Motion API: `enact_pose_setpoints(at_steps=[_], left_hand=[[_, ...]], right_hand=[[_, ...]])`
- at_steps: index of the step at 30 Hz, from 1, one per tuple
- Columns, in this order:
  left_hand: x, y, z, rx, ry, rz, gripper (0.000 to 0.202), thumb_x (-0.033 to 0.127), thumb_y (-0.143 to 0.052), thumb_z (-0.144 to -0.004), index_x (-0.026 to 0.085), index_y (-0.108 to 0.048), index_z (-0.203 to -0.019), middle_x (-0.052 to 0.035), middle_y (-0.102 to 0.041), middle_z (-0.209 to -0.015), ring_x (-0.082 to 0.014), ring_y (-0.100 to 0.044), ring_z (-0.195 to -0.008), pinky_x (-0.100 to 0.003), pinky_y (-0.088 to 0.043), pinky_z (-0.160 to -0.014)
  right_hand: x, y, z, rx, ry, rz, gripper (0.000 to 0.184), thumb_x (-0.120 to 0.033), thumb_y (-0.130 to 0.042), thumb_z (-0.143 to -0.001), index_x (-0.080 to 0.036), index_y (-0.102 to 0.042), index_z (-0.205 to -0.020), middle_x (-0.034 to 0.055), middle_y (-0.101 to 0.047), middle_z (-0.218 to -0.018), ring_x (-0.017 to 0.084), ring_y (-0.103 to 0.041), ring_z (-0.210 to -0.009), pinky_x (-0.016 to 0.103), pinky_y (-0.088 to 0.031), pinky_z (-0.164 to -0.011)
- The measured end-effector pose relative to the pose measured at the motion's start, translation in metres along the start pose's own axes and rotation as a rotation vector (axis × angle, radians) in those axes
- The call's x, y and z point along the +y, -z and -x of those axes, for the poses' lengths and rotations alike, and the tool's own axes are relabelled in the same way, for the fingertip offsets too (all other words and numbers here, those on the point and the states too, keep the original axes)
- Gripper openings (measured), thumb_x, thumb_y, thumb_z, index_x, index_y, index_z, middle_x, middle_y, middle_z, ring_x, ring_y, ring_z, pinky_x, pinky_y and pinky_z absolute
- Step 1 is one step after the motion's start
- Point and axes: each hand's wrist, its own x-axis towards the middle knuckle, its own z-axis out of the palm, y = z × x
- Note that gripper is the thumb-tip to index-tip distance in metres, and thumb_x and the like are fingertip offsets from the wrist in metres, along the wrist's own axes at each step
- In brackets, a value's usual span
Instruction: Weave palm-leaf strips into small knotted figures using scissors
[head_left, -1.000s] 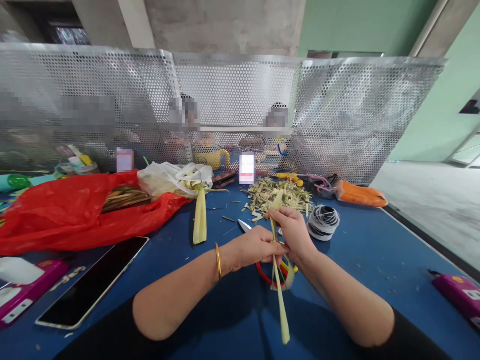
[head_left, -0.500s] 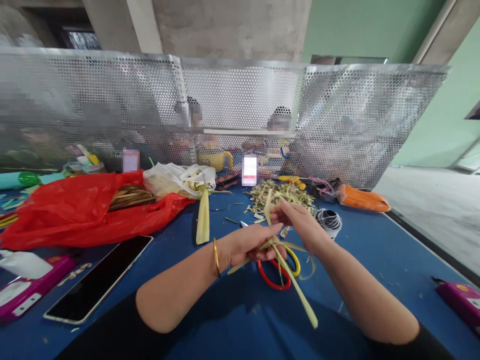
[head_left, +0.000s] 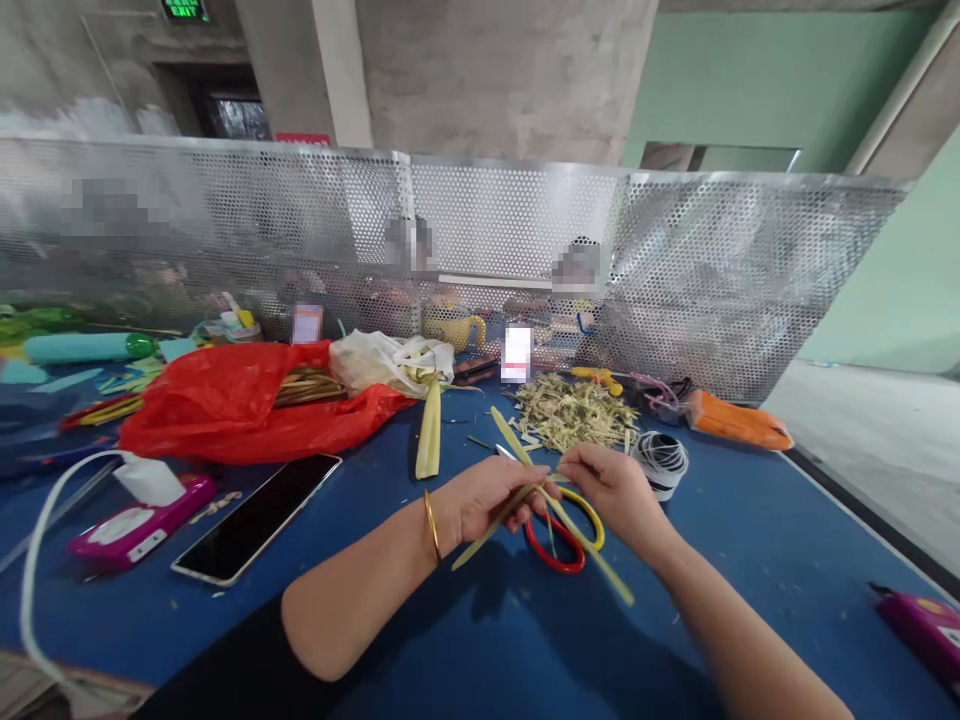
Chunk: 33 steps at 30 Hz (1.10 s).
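My left hand (head_left: 495,497), with a gold bangle at the wrist, pinches several pale green leaf strips (head_left: 592,550) where they cross. One strip points away from me, one down to the left, and a longer one down to the right. Beside it, the fingertips of my right hand (head_left: 611,492) are closed on the end of a strip running sideways from the crossing. Under the hands, scissors (head_left: 556,566) with a red and a yellow handle loop lie on the blue table (head_left: 480,655). Their blade tip shows past my left hand.
Leaf scraps (head_left: 574,412) are heaped ahead, beside a wire spool (head_left: 661,465) and an orange packet (head_left: 739,420). At left are a red plastic bag (head_left: 217,400), a phone (head_left: 257,520) and a purple power strip (head_left: 142,530). A perforated metal screen (head_left: 517,215) stands behind, people beyond it.
My right hand has lowered from the upright strip and now pinches a sideways strip near my left hand. The upright strip leans to the left now. The view has tilted up and turned left.
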Motion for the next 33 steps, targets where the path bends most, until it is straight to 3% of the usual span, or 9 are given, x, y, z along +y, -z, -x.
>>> enact_pose_setpoints(at_steps=[3,6,9,11,17,21,27,33], left_hand=[[-0.007,-0.004,0.004,0.037,0.006,0.16,0.032,0.039,-0.062,-0.08,0.009,-0.066,-0.087,-0.0023,-0.063,-0.065,-0.0083,-0.055,-0.051,-0.02,-0.039,-0.049],[-0.012,-0.007,0.004,0.118,-0.025,0.275,0.032,0.039,-0.066,-0.078,0.008,-0.066,-0.087,-0.0058,-0.067,-0.073,-0.0123,-0.062,-0.063,-0.022,-0.046,-0.058],[-0.014,-0.007,0.002,0.143,-0.078,0.383,0.025,0.034,-0.068,-0.078,0.009,-0.065,-0.079,-0.0018,-0.063,-0.066,-0.0084,-0.056,-0.056,-0.019,-0.043,-0.054],[-0.015,-0.007,0.002,0.146,-0.076,0.443,0.022,0.03,-0.067,-0.079,0.01,-0.063,-0.072,0.001,-0.058,-0.06,-0.0059,-0.051,-0.051,-0.017,-0.039,-0.048],[-0.014,-0.007,0.005,0.003,-0.161,0.434,0.011,0.016,-0.07,-0.073,0.009,-0.069,-0.082,-0.0046,-0.066,-0.077,-0.0084,-0.059,-0.069,-0.017,-0.044,-0.064],[-0.016,-0.005,0.002,0.065,-0.169,0.454,0.014,0.018,-0.071,-0.074,0.011,-0.07,-0.087,-0.0058,-0.068,-0.084,-0.0089,-0.06,-0.073,-0.017,-0.045,-0.067],[-0.021,-0.006,-0.003,0.132,-0.185,0.481,0.011,0.013,-0.068,-0.075,0.009,-0.07,-0.085,-0.0068,-0.068,-0.076,-0.011,-0.061,-0.072,-0.018,-0.045,-0.066],[-0.023,-0.01,-0.003,0.201,-0.148,0.478,0.009,0.013,-0.069,-0.074,0.007,-0.071,-0.08,-0.0036,-0.064,-0.063,-0.0071,-0.055,-0.054,-0.016,-0.042,-0.053]], right_hand=[[-0.003,-0.004,0.004,0.121,0.14,0.188,0.019,-0.024,-0.048,-0.089,-0.02,-0.065,-0.081,0.0039,-0.065,-0.079,0.019,-0.058,-0.075,0.029,-0.041,-0.067],[-0.012,-0.011,0.011,0.209,0.418,0.412,0.02,-0.02,-0.048,-0.09,-0.02,-0.066,-0.097,0.0082,-0.065,-0.095,0.021,-0.057,-0.087,0.035,-0.039,-0.079],[-0.022,-0.022,0.02,0.051,0.685,0.558,0.022,-0.016,-0.045,-0.091,-0.02,-0.064,-0.104,0.0062,-0.064,-0.086,0.019,-0.055,-0.081,0.036,-0.038,-0.083],[-0.025,-0.03,0.024,-0.045,0.772,0.642,0.024,-0.015,-0.042,-0.093,-0.016,-0.062,-0.107,0.007,-0.064,-0.087,0.02,-0.055,-0.085,0.038,-0.037,-0.089],[-0.02,-0.039,0.024,-0.046,0.765,0.833,0.022,-0.012,-0.041,-0.092,-0.013,-0.061,-0.102,0.0081,-0.061,-0.087,0.023,-0.054,-0.088,0.041,-0.035,-0.094],[-0.015,-0.04,0.021,-0.018,0.723,0.827,0.019,-0.011,-0.042,-0.091,-0.015,-0.061,-0.092,0.0059,-0.059,-0.081,0.021,-0.053,-0.083,0.038,-0.038,-0.088],[-0.013,-0.039,0.022,-0.056,0.78,0.678,0.027,-0.015,-0.037,-0.094,-0.018,-0.057,-0.076,0.005,-0.055,-0.074,0.02,-0.049,-0.078,0.036,-0.039,-0.085],[-0.017,-0.043,0.024,-0.141,0.841,0.617,0.028,-0.016,-0.034,-0.093,-0.017,-0.056,-0.076,0.0059,-0.054,-0.072,0.02,-0.047,-0.074,0.041,-0.039,-0.089]])
